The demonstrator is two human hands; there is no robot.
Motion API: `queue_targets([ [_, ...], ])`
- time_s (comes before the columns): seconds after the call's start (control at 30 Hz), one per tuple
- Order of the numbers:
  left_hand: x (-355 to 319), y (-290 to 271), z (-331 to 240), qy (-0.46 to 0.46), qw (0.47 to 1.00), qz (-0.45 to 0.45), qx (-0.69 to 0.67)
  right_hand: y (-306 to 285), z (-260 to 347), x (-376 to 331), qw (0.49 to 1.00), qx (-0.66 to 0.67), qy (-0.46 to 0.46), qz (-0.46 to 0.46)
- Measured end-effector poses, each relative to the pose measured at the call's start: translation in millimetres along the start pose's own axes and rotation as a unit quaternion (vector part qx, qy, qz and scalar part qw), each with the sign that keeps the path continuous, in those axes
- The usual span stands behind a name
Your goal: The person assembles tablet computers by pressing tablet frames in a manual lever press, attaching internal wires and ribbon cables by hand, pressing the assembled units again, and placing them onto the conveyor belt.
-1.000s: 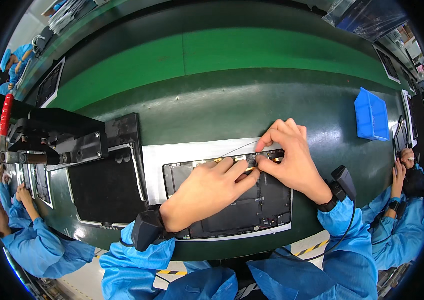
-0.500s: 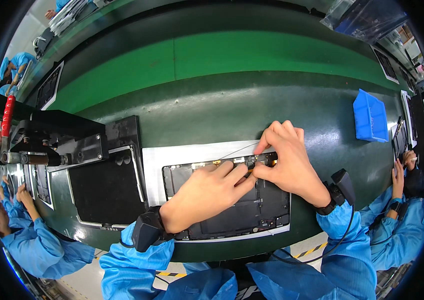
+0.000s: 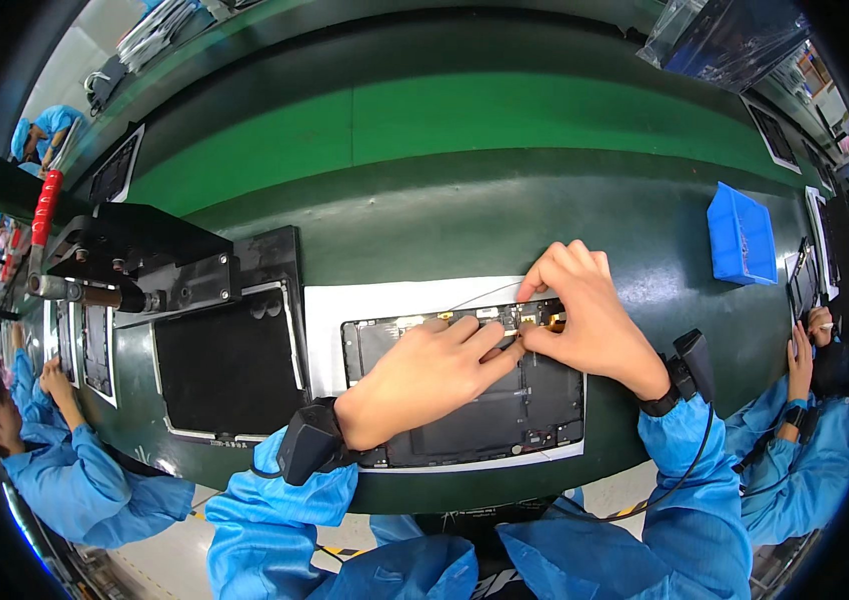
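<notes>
An opened tablet (image 3: 465, 425) with its inner parts bared lies on a white sheet (image 3: 325, 300) in front of me. My left hand (image 3: 430, 370) reaches across it, fingers bent and close together. Its fingertips meet the small parts along the far edge; what they pinch, if anything, is hidden. My right hand (image 3: 590, 325) comes over the far right corner, thumb and index finger apart. The thumb touches the inner parts beside my left fingertips, and the index fingertip is at the far edge. A thin dark wire (image 3: 485, 296) runs leftward from there. Small gold-coloured parts show between the hands.
To the left stands a black press fixture (image 3: 175, 260) with a red lever handle (image 3: 46, 208); a black panel with a pale frame (image 3: 230, 365) lies beneath. A blue bin (image 3: 742, 235) sits at right. Co-workers in blue sit on both sides, with more tablets near them.
The view has shifted a little, so the fixture and tablet appear farther right. Both hands stay at the tablet's far edge, with only slight finger movement.
</notes>
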State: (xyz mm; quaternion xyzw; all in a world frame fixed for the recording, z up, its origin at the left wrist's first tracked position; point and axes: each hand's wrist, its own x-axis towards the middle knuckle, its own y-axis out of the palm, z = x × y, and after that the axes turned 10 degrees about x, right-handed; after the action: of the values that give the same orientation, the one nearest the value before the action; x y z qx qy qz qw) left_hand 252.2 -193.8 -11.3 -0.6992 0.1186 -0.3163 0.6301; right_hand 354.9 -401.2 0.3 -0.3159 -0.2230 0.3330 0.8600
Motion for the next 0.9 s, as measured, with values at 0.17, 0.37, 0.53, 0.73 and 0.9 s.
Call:
queue_targets([
  [0.17,-15,-52,-40,0.021,0.992,0.025,0.125,-23,-21,-8,1.0,0.025,0.005,0.004],
  [0.37,-86,-51,-98,-0.079,0.993,0.082,0.024,-34,-20,-12,0.993,-0.041,0.015,-0.114],
  [0.53,-95,-30,-105,-0.18,0.983,0.01,-0.022,-44,-8,-36,0.988,-0.091,0.127,0.013],
  [0.73,-85,-20,-102,-0.227,0.961,-0.035,-0.157,-24,6,-40,0.994,0.024,0.05,-0.098],
  [0.9,-88,-23,-99,-0.249,0.95,-0.049,-0.181,-20,3,-21,0.996,-0.083,0.003,-0.026],
])
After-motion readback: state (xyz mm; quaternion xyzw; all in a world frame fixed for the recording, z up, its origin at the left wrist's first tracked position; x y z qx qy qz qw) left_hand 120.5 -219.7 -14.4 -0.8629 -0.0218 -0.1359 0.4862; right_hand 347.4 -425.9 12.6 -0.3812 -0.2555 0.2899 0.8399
